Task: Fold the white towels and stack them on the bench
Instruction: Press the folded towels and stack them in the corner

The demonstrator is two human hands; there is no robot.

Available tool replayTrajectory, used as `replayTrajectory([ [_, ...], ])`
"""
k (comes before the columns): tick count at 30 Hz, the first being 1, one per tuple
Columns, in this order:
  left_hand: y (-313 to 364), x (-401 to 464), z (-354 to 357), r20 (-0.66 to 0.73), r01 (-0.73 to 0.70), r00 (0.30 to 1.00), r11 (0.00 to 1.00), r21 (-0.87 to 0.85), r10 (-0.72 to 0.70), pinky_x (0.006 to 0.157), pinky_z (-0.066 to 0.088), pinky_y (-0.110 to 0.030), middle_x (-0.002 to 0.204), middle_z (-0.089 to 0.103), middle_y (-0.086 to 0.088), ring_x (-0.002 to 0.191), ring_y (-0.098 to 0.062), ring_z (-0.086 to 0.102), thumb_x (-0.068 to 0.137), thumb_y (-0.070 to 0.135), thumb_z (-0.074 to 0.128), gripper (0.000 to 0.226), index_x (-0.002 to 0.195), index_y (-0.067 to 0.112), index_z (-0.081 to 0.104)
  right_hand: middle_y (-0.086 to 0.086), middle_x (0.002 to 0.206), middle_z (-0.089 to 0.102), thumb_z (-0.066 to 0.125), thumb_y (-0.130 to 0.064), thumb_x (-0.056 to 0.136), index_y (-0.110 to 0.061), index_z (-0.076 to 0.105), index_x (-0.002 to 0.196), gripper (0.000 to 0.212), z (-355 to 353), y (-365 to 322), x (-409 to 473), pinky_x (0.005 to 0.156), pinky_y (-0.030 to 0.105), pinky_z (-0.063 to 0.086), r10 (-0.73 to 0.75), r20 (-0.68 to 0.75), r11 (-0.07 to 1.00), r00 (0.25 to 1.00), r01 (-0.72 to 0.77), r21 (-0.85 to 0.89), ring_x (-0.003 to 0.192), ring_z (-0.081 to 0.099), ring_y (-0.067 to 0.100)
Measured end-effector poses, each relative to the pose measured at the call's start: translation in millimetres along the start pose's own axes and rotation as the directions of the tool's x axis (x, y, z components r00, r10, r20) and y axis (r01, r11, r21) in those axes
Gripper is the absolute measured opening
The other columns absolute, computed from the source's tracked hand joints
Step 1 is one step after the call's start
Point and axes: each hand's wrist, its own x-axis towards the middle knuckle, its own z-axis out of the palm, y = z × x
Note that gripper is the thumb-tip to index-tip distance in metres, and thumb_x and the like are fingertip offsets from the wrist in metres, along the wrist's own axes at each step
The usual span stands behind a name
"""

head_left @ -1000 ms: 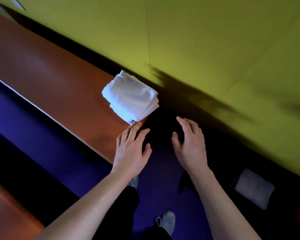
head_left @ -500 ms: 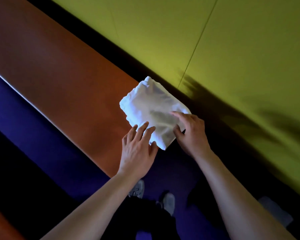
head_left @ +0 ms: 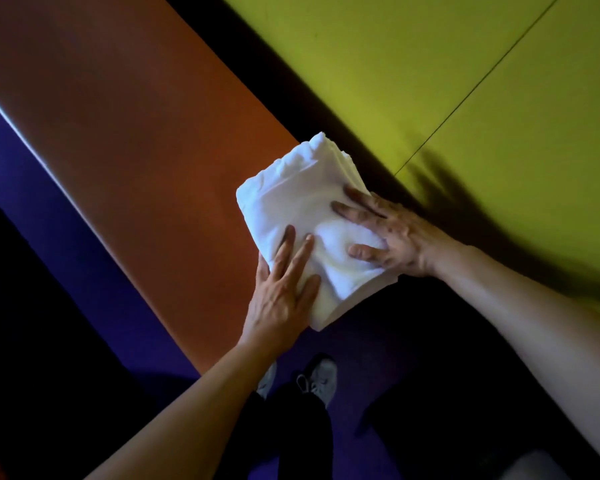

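A stack of folded white towels (head_left: 298,199) lies at the near end of the orange-brown bench (head_left: 125,126), its corner overhanging the bench end. My left hand (head_left: 284,292) lies flat on the stack's near left side with fingers straight. My right hand (head_left: 385,233) presses on the right side, fingers spread over the top towel. Both hands rest on the cloth without gripping it.
A yellow-green wall (head_left: 465,81) runs behind the bench across a dark gap. The purple floor (head_left: 66,265) lies below, with my shoes (head_left: 321,375) and dark trousers near the bench end. A pale object (head_left: 534,467) lies on the floor at bottom right.
Both hands have moved forward from the air in front of the bench onto the towel stack and now lie flat on it. The view has closed in on the stack.
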Motion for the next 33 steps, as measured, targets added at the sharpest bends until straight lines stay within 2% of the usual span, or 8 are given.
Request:
replayTrajectory([
  [4, -2, 10, 4, -0.006, 0.005, 1.000, 0.989, -0.145, -0.006, 0.124, 0.011, -0.048, 0.166, -0.006, 0.018, 0.153, -0.008, -0.005, 0.093, 0.061, 0.048, 0.072, 0.156, 0.045, 0.016, -0.022, 0.163, -0.012, 0.056, -0.073, 0.084, -0.068, 0.014, 0.146, 0.075, 13, -1, 6, 0.122, 0.043, 0.020, 0.107, -0.044, 0.950, 0.993, -0.089, 0.299, 0.154, 0.004, 0.012],
  [11, -6, 19, 9, -0.101, -0.021, 0.995, 0.956, -0.292, -0.009, 0.122, 0.013, -0.054, 0.167, 0.008, 0.010, 0.153, -0.005, 0.001, 0.090, 0.058, 0.055, 0.071, 0.154, 0.038, 0.032, -0.015, 0.164, 0.000, 0.059, -0.076, 0.072, -0.062, 0.028, 0.146, 0.081, 37, -10, 6, 0.117, 0.027, 0.017, 0.182, -0.238, 0.903, 0.954, -0.066, 0.424, 0.150, 0.003, 0.000],
  [13, -11, 20, 4, -0.095, -0.052, 0.995, 0.950, -0.307, 0.024, 0.122, 0.016, -0.056, 0.166, 0.015, 0.006, 0.153, -0.007, 0.006, 0.090, 0.049, 0.062, 0.068, 0.152, 0.034, 0.038, -0.010, 0.165, 0.003, 0.061, -0.074, 0.073, -0.056, 0.030, 0.149, 0.084, 46, -17, -2, 0.121, 0.029, 0.018, 0.220, -0.283, 0.895, 0.934, -0.077, 0.440, 0.152, 0.005, 0.002],
  [15, -21, 18, -8, -0.057, -0.109, 0.994, 0.956, -0.274, 0.097, 0.120, 0.021, -0.056, 0.165, 0.022, 0.002, 0.153, -0.009, 0.013, 0.086, 0.041, 0.069, 0.070, 0.150, 0.028, 0.043, -0.004, 0.164, 0.008, 0.063, -0.074, 0.074, -0.051, 0.032, 0.150, 0.085, 64, -29, -16, 0.124, 0.039, 0.019, 0.251, -0.340, 0.883, 0.906, -0.070, 0.465, 0.153, 0.009, 0.009],
  [18, -44, 6, -32, 0.081, -0.194, 0.974, 0.965, -0.175, 0.210, 0.119, 0.024, -0.055, 0.164, 0.023, 0.004, 0.153, -0.010, 0.015, 0.083, 0.041, 0.072, 0.072, 0.149, 0.028, 0.044, 0.002, 0.163, 0.008, 0.058, -0.081, 0.074, -0.047, 0.031, 0.152, 0.089, 99, -57, -49, 0.124, 0.045, 0.021, 0.263, -0.372, 0.890, 0.890, -0.075, 0.450, 0.153, 0.006, 0.012],
  [22, -55, -3, -45, 0.254, -0.260, 0.924, 0.957, -0.132, 0.286, 0.120, 0.018, -0.057, 0.166, 0.012, 0.009, 0.154, -0.009, 0.005, 0.086, 0.041, 0.067, 0.076, 0.154, 0.034, 0.033, -0.007, 0.167, -0.005, 0.056, -0.083, 0.074, -0.058, 0.017, 0.151, 0.091, 124, -88, -65, 0.117, 0.058, 0.029, 0.379, -0.332, 0.874, 0.864, -0.216, 0.436, 0.155, 0.006, 0.024],
  [27, -58, 11, -41, 0.253, -0.284, 0.920, 0.954, -0.093, 0.299, 0.121, 0.017, -0.057, 0.167, 0.008, 0.010, 0.154, -0.010, 0.001, 0.088, 0.062, 0.058, 0.079, 0.156, 0.036, 0.026, -0.016, 0.163, -0.005, 0.061, -0.079, 0.070, -0.065, 0.015, 0.147, 0.091, 124, -104, -42, 0.118, 0.054, 0.032, 0.537, -0.293, 0.702, 0.791, -0.227, 0.675, 0.154, 0.008, 0.021],
  [33, -56, 10, -35, 0.175, -0.228, 0.950, 0.957, -0.181, 0.260, 0.120, 0.022, -0.054, 0.164, 0.019, 0.013, 0.152, -0.005, 0.013, 0.080, 0.058, 0.070, 0.077, 0.149, 0.037, 0.042, -0.001, 0.155, 0.020, 0.063, -0.076, 0.068, -0.066, 0.024, 0.144, 0.087, 139, -121, -37, 0.110, 0.037, 0.041, 0.656, -0.356, 0.595, 0.666, -0.166, 0.786, 0.144, 0.032, 0.020],
])
